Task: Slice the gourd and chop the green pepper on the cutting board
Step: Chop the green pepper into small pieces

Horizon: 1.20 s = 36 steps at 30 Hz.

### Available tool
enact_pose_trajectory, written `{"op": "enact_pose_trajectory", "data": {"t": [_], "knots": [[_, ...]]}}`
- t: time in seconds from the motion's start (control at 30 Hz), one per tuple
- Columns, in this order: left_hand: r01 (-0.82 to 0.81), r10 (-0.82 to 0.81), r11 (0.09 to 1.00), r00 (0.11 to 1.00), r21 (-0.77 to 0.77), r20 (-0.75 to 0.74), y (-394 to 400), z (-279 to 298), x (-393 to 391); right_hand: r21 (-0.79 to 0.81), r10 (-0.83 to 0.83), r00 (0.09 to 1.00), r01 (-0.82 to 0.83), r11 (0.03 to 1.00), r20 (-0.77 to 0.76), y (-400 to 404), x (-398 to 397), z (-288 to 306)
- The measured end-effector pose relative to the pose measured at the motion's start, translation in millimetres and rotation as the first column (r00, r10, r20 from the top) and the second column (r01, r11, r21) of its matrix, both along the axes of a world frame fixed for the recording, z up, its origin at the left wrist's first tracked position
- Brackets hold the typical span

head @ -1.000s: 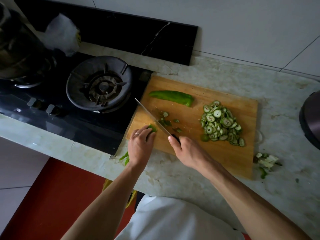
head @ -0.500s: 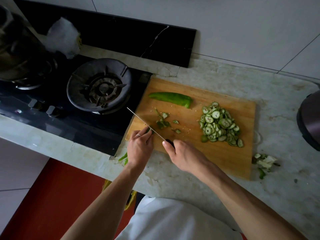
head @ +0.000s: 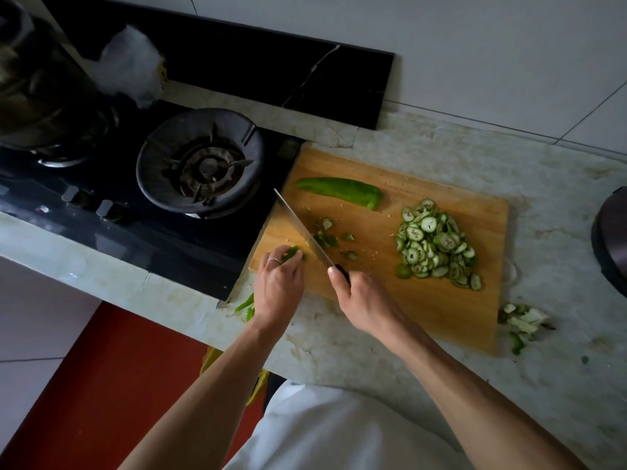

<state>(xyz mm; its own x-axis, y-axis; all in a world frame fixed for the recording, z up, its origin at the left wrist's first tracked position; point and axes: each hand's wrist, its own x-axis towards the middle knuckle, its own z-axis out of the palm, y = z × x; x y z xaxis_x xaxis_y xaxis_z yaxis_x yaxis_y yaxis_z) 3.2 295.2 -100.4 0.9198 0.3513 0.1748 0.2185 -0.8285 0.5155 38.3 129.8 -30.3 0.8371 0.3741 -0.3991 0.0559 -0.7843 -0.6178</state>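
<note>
Gas burner point(head: 201, 164), unlit, left of board; left hand point(head: 279, 283) pinching a short pepper piece point(head: 292, 253) at the near-left corner of the cutting board point(head: 441, 300); knife point(head: 300, 228) just right of it, blade angled over the board, handle gripped by right hand point(head: 359, 296); chopped pepper bits point(head: 327, 239) beside the blade; uncut pepper half point(head: 339, 191) at the far edge; gourd slices point(head: 434, 245) heaped right, apparently done. Step in hand: chopping pepper; next cut calls for fingertips tucked clear of the blade.

Left hand point(head: 278, 286) fingers curled, pinching; right hand point(head: 364, 300) gripping.
</note>
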Motion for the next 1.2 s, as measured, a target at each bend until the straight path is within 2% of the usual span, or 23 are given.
{"op": "enact_pose_trajectory", "data": {"t": [0.1,0.4,0.67,0.8,0.9,1.0,1.2], "knots": [[0.005,-0.005,1.000,0.999,0.008,-0.034,-3,2,-4,-0.015,-0.015,1.000,0.015,1.000,-0.011,-7,3,4],[-0.001,0.005,0.998,0.998,-0.058,0.057,0,2,-8,-0.051,0.127,0.990,-0.124,0.991,0.066,-3,-8,13],[-0.006,0.007,0.999,0.999,-0.050,0.035,0,-4,-7,-0.138,0.161,0.984,-0.150,0.979,0.072,7,-6,15],[0.008,-0.007,0.999,1.000,-0.043,0.023,2,-3,-7,-0.111,0.128,0.985,-0.116,0.987,0.113,21,-8,8],[-0.041,0.043,0.996,0.999,-0.075,0.018,0,0,-7,-0.033,0.051,0.996,-0.049,0.998,0.067,15,-8,2],[-0.055,0.057,0.994,0.998,-0.096,0.014,0,6,-7,-0.029,0.008,0.999,-0.007,1.000,0.044,3,-7,3],[-0.008,0.009,0.995,1.000,-0.100,0.013,4,13,0,-0.037,0.088,0.996,-0.087,0.996,0.016,-3,-11,12]]}}
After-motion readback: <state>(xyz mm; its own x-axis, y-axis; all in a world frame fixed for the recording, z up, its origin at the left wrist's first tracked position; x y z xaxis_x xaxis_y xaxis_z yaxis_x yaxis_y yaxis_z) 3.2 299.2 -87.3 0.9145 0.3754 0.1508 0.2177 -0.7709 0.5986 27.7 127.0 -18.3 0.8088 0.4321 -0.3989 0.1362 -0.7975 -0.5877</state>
